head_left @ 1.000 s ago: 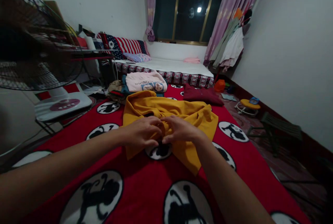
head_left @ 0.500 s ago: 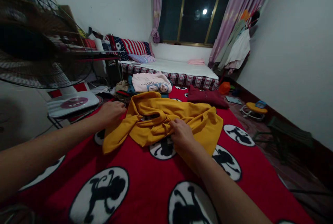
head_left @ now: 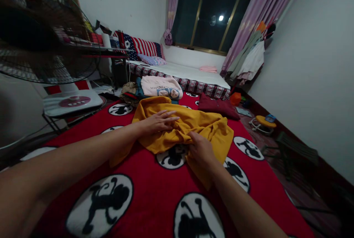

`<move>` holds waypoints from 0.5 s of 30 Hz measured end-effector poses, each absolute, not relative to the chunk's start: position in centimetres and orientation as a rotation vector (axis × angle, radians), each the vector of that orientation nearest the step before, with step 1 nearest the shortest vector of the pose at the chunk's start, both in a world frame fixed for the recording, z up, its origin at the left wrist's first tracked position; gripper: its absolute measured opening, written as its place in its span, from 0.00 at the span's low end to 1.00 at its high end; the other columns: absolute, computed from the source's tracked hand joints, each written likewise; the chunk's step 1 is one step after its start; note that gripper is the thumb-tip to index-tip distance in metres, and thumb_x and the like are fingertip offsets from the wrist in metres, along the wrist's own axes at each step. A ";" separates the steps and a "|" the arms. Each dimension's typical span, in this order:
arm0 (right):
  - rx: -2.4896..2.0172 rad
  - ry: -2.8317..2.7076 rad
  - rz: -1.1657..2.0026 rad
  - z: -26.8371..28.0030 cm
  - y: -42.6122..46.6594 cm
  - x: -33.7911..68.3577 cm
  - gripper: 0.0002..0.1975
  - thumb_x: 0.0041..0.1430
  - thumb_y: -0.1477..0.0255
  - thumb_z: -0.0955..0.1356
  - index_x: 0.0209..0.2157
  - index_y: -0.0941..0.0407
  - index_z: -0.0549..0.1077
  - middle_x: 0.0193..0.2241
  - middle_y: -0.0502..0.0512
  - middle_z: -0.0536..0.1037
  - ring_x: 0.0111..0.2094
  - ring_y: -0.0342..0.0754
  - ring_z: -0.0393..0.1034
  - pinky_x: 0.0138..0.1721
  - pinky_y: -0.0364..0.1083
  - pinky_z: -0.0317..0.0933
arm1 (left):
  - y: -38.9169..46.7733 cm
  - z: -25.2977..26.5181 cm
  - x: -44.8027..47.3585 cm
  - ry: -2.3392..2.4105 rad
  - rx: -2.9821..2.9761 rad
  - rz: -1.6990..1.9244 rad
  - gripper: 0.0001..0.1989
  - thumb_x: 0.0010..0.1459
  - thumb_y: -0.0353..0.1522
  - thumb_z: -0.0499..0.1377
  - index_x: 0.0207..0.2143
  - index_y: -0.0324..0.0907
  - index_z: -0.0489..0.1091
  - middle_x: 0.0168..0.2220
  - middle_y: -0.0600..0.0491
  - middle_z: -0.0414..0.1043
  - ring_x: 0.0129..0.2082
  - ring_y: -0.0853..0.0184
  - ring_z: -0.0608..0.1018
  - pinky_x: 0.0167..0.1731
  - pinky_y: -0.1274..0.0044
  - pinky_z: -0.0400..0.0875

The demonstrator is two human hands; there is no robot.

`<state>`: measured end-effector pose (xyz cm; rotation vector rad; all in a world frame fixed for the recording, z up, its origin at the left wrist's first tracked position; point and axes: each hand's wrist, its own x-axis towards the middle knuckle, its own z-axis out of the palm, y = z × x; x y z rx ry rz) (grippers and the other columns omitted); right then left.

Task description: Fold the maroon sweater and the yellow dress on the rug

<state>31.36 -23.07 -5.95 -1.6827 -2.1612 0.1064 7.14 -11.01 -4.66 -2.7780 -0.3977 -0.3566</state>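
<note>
Now left hand [head_left: 157, 123] back over middle of yellow garment [head_left: 190, 117]

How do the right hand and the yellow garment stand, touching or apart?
Touching: the head view shows the right hand with its fingers closed on a bunched fold of the yellow garment.
</note>
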 end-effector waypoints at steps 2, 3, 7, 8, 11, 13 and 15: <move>-1.664 -2.035 0.195 -5.4 -22.8 32.7 0.19 0.49 0.78 0.61 0.43 0.55 0.72 0.39 0.56 0.77 0.42 0.54 0.70 0.43 0.47 0.61 | -10.3 -4.6 6.7 -0.416 -2.843 -0.350 0.12 0.59 0.27 0.58 0.43 0.49 0.75 0.63 0.53 0.58 0.66 0.58 0.53 0.62 0.62 0.48; -1.623 -1.970 0.256 -4.9 -22.6 33.5 0.20 0.48 0.77 0.61 0.43 0.55 0.72 0.38 0.56 0.78 0.42 0.54 0.70 0.42 0.48 0.61 | -10.2 -4.5 6.6 -0.452 -2.871 -0.355 0.10 0.59 0.27 0.58 0.40 0.47 0.76 0.61 0.53 0.62 0.65 0.58 0.55 0.62 0.62 0.50; -1.411 -1.754 0.533 -1.0 -22.8 36.6 0.20 0.45 0.74 0.62 0.42 0.55 0.74 0.35 0.54 0.78 0.39 0.53 0.72 0.39 0.47 0.65 | -11.7 -3.2 7.2 -0.575 -3.019 -0.524 0.11 0.58 0.25 0.54 0.37 0.44 0.75 0.50 0.50 0.74 0.59 0.58 0.66 0.58 0.64 0.56; -1.387 -1.713 0.582 0.4 -23.3 37.3 0.20 0.45 0.73 0.62 0.42 0.55 0.74 0.35 0.54 0.78 0.38 0.53 0.72 0.39 0.47 0.66 | -12.5 -2.5 7.6 -0.587 -3.071 -0.610 0.12 0.58 0.24 0.53 0.39 0.42 0.74 0.48 0.50 0.75 0.56 0.59 0.69 0.57 0.66 0.58; -1.366 -1.577 0.668 4.1 -25.5 38.9 0.18 0.44 0.71 0.66 0.40 0.54 0.75 0.37 0.55 0.79 0.38 0.53 0.73 0.39 0.48 0.67 | -15.7 -0.2 8.3 -0.701 -3.237 -0.809 0.13 0.56 0.25 0.51 0.42 0.38 0.71 0.42 0.48 0.75 0.45 0.63 0.75 0.47 0.73 0.67; -1.387 -1.499 0.745 5.2 -27.2 39.8 0.17 0.44 0.70 0.68 0.40 0.53 0.76 0.38 0.56 0.79 0.37 0.53 0.74 0.38 0.48 0.68 | -17.7 1.1 8.3 -0.787 -3.384 -0.815 0.12 0.57 0.28 0.51 0.41 0.38 0.69 0.40 0.50 0.75 0.40 0.64 0.75 0.43 0.76 0.68; -1.445 -1.487 0.893 4.9 -28.9 40.3 0.18 0.43 0.69 0.69 0.41 0.52 0.76 0.37 0.56 0.79 0.35 0.53 0.74 0.35 0.47 0.68 | -19.2 1.6 7.9 -0.828 -3.582 -0.737 0.11 0.58 0.32 0.51 0.40 0.39 0.70 0.40 0.52 0.74 0.41 0.64 0.75 0.42 0.77 0.68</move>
